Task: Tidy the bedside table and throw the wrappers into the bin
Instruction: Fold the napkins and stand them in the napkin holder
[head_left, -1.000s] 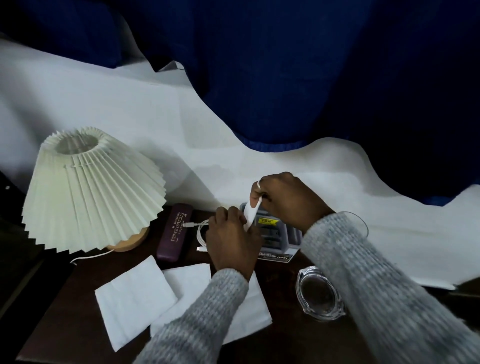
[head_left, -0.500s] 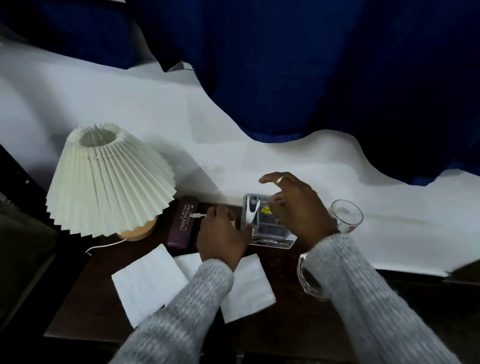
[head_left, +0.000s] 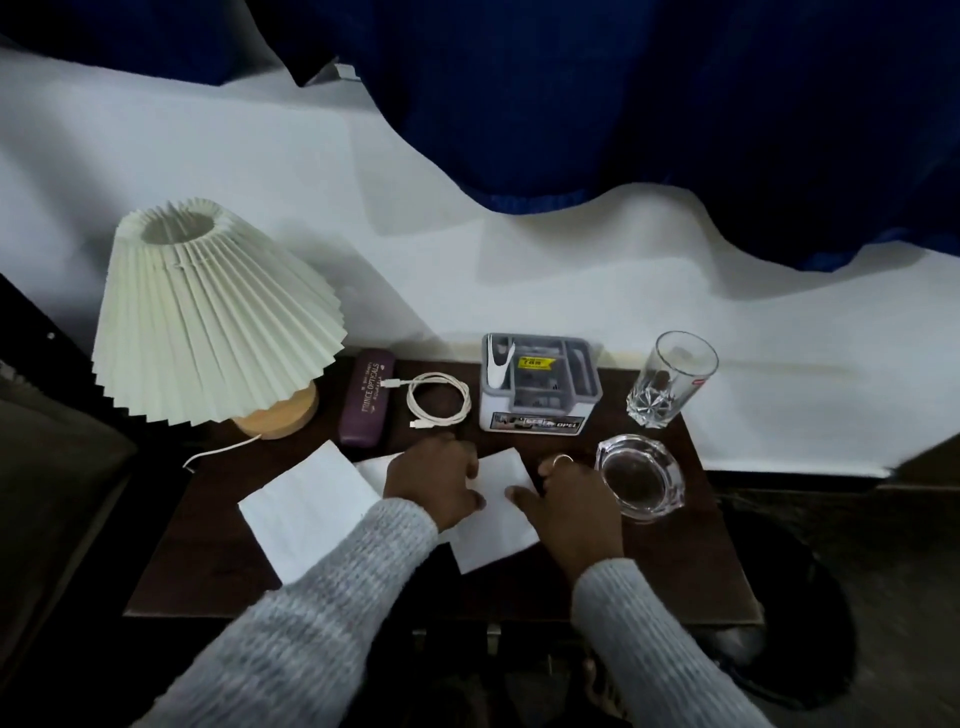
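Observation:
Three white tissues lie on the dark wooden bedside table (head_left: 675, 571): one at the left (head_left: 306, 514), one partly covered in the middle (head_left: 374, 467) and one at the front centre (head_left: 493, 525). My left hand (head_left: 431, 483) sits on the centre tissue's left part with fingers curled. My right hand (head_left: 566, 499) holds its right edge, thumb on top. Behind them stands a grey organiser box (head_left: 540, 384) with a white object (head_left: 497, 364) upright in its left slot.
A pleated lamp (head_left: 208, 312) stands at the back left, next to a purple glasses case (head_left: 366, 397) and a coiled white cable (head_left: 436, 400). A drinking glass (head_left: 672, 379) and a glass ashtray (head_left: 641, 475) sit at the right. A dark round shape (head_left: 779, 649) lies on the floor.
Both hands have left the organiser, where the white object now stands in its slot, and come forward onto the centre tissue. The cable lies uncovered.

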